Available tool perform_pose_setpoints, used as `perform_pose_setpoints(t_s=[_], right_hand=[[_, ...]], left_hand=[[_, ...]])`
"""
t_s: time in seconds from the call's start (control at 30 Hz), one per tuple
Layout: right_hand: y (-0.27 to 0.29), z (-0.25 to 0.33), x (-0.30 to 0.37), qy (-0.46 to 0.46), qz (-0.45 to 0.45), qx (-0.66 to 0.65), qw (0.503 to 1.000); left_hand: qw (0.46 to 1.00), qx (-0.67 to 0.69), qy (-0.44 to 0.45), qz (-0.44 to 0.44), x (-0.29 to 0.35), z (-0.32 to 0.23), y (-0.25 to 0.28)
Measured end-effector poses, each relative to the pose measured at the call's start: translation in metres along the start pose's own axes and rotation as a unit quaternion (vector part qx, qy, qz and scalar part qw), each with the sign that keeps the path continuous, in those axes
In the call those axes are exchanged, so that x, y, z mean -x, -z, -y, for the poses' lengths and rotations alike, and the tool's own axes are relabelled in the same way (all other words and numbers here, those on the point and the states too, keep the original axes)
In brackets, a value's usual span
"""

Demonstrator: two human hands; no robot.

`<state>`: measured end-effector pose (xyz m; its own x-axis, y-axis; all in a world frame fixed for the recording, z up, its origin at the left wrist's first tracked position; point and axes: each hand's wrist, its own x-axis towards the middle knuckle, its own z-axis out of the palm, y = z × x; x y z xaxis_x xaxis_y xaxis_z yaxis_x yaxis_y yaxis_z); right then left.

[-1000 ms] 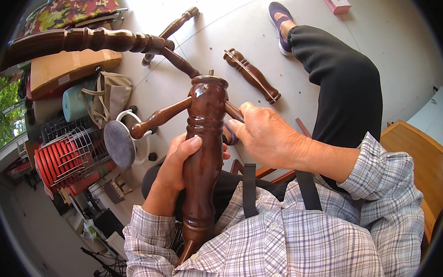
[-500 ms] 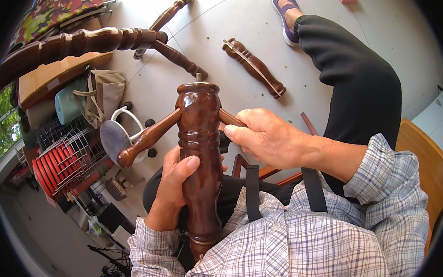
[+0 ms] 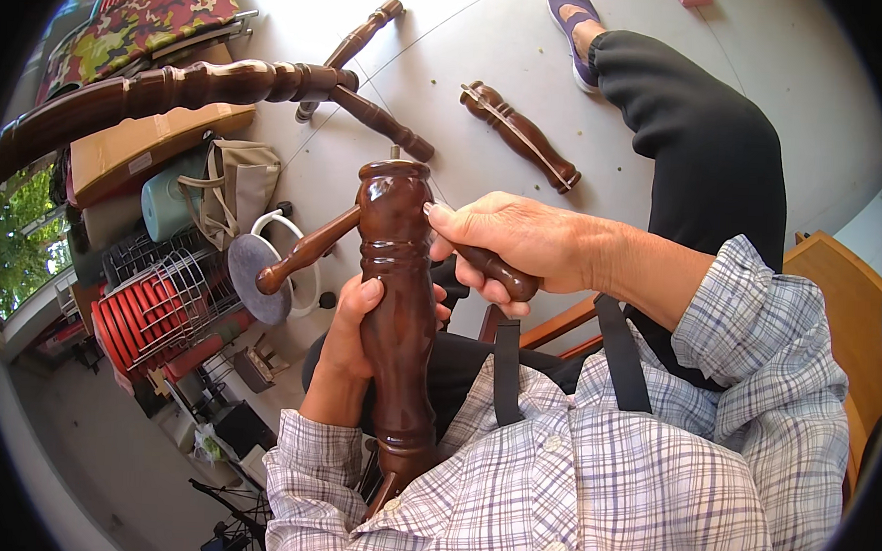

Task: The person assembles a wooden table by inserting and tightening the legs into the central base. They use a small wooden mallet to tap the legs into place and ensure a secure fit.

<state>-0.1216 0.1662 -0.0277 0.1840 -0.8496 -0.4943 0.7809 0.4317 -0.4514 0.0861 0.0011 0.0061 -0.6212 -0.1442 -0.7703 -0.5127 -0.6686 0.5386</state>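
Observation:
A thick, dark brown turned wooden post (image 3: 399, 223) stands tilted against my plaid shirt, a short metal stud (image 3: 395, 152) rising from its top. My left hand (image 3: 352, 321) is wrapped round its middle, thumb in front. On its left side a wooden peg (image 3: 308, 249) with a rounded knob slants outward. My right hand (image 3: 523, 242) is closed round a second peg (image 3: 499, 269) at the post's right side; its rounded end shows below the fingers. Whether that peg is seated in the post is hidden by my fingertips.
A long turned pole with legs (image 3: 242, 80) reaches in from the left. On the tiled floor lies a loose turned wooden piece (image 3: 521, 135) with a pale strip along it. Boxes, a beige bag (image 3: 241, 185), a wire rack with red rings (image 3: 150, 315) and a round grey seat (image 3: 259, 278) crowd the left.
My right hand has gone from pinching the right peg with its thumb on top to wrapping round it, fingers curled underneath. The peg's knob end now shows. My left hand keeps its hold.

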Motion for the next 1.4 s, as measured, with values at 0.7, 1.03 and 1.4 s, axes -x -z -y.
perform_pose_setpoints(t_s=[0.7,1.03,1.4], right_hand=[[0.024,-0.031,-0.032,0.155,-0.102,0.031,0.982],[0.024,-0.005,-0.005,0.079,-0.140,0.241,0.957],[-0.009,-0.075,0.032,0.065,-0.259,0.452,0.851]], left_hand=[[0.993,0.077,0.054,0.065,-0.011,0.013,0.007],[0.999,-0.041,0.031,0.000,-0.008,0.012,-0.006],[0.990,-0.137,-0.010,-0.018,0.001,0.017,-0.035]])
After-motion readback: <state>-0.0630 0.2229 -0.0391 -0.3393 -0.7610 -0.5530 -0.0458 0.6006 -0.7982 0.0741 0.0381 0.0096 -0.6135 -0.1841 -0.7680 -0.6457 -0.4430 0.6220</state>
